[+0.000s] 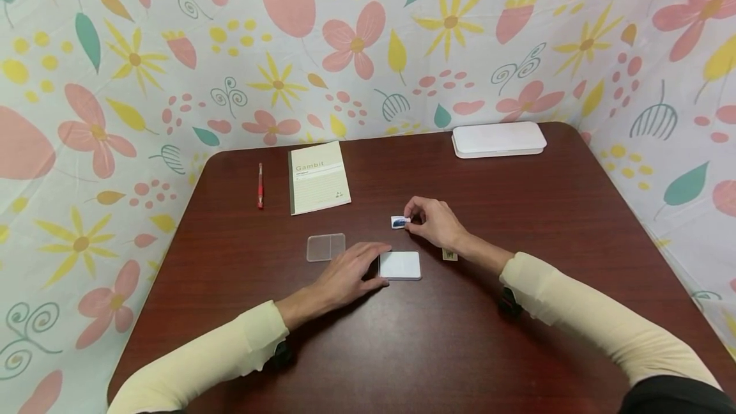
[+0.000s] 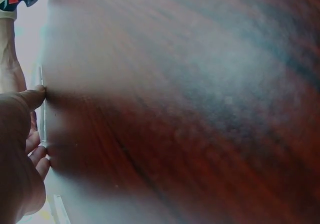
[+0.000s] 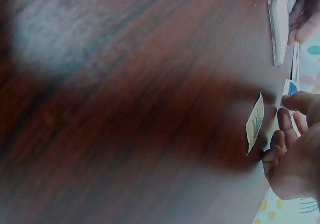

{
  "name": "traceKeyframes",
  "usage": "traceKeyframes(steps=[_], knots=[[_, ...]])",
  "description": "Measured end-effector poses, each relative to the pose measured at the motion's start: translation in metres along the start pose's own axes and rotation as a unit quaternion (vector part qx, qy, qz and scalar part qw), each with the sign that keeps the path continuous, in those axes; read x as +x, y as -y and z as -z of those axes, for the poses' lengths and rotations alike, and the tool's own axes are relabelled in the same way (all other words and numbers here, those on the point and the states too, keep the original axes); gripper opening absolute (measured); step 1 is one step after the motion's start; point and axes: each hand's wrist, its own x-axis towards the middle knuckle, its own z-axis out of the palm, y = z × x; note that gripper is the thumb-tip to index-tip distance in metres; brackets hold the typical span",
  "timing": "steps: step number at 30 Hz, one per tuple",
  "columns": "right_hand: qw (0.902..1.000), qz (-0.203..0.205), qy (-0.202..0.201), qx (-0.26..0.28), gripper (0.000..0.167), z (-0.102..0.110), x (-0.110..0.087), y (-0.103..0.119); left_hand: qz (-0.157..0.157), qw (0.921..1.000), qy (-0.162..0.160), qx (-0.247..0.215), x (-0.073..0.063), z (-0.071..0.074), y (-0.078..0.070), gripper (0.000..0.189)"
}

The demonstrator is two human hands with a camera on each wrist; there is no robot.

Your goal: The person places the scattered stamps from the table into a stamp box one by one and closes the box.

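My left hand (image 1: 352, 273) holds a thin, clear-edged white rectangular case (image 1: 400, 265) by its left end, thumb at the near edge and fingers at the far edge. Beyond the case, my right hand (image 1: 438, 223) pinches a small white-bordered stamp (image 1: 398, 222) with a blue picture. A yellowish stamp (image 1: 450, 254) lies partly under the right wrist; its toothed edge shows in the right wrist view, below the right hand (image 3: 295, 149). Left of the case lies a clear plastic lid (image 1: 325, 248), its corner close to the left hand.
A notebook (image 1: 319, 177) lies at the back left, with a red pen (image 1: 260, 186) beside it. At the back right sits a white oblong box (image 1: 499, 140). Flowered cloth (image 1: 356, 43) rises behind the dark wooden table (image 1: 402, 350).
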Motion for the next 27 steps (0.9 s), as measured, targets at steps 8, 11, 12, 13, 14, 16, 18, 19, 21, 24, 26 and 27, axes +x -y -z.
traceKeyframes(steps=[8,11,12,13,14,16,18,19,21,24,26,27], knots=[[0.9999,-0.017,0.000,0.000,0.022,0.0003,0.0021,-0.0003,-0.002,1.0000,0.002,0.002,0.0013,-0.0008,0.0012,0.065],[0.9997,-0.022,0.004,0.006,0.022,0.0004,0.0024,-0.0007,-0.001,1.0000,0.005,0.006,0.0011,-0.0001,0.0005,0.065],[0.9997,-0.023,0.005,0.007,0.022,0.0004,0.0026,-0.0010,0.000,1.0000,0.005,0.007,0.0009,0.0001,0.0003,0.065],[0.9997,-0.023,0.006,0.008,0.022,0.0004,0.0027,-0.0011,-0.001,1.0000,0.004,0.008,0.0009,0.0003,0.0000,0.065],[0.9996,-0.024,0.007,0.010,0.022,0.0005,0.0029,-0.0011,-0.001,1.0000,0.004,0.009,0.0007,0.0005,-0.0002,0.065],[0.9996,-0.024,0.007,0.013,0.022,0.0011,0.0032,-0.0009,-0.002,0.9999,0.004,0.010,0.0005,0.0007,-0.0004,0.065],[0.9995,-0.026,0.008,0.017,0.021,0.0018,0.0035,-0.0003,-0.004,0.9999,0.003,0.011,0.0004,0.0006,-0.0005,0.066],[0.9994,-0.028,0.009,0.018,0.021,0.0022,0.0037,0.0000,-0.004,0.9999,0.003,0.011,0.0004,0.0006,-0.0006,0.066],[0.9992,-0.033,0.008,0.020,0.018,0.0030,0.0042,0.0008,-0.004,0.9999,0.005,0.012,0.0005,0.0005,-0.0005,0.066],[0.9990,-0.039,0.006,0.019,0.013,0.0036,0.0051,0.0009,-0.002,0.9999,0.006,0.013,0.0006,0.0004,-0.0004,0.066],[0.9989,-0.044,0.003,0.017,0.011,0.0042,0.0058,0.0014,-0.002,0.9999,0.007,0.013,0.0008,0.0000,-0.0003,0.066],[0.9989,-0.045,0.002,0.016,0.010,0.0044,0.0060,0.0017,-0.001,0.9999,0.008,0.013,0.0009,-0.0002,-0.0002,0.066]])
